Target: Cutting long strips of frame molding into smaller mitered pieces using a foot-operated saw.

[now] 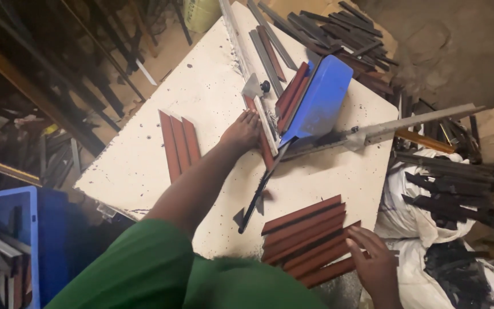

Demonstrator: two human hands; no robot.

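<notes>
My left hand (241, 131) lies flat on a reddish-brown strip (265, 150) that sits against the metal guide of a blue cutting machine (318, 103) on the white table (212, 91). More brown strips stick out from under the blue housing. My right hand (375, 263) rests on a stack of several reddish-brown strips (307, 237) at the table's near right corner, fingers curled over their ends. Three cut brown strips (179, 144) lie side by side to the left of my left hand.
A long grey lever handle (407, 123) reaches right from the machine. Grey and dark strips (327, 28) are piled at the far end. A blue crate (7, 246) with offcuts stands lower left. White sacks with dark scraps (447, 200) lie at the right.
</notes>
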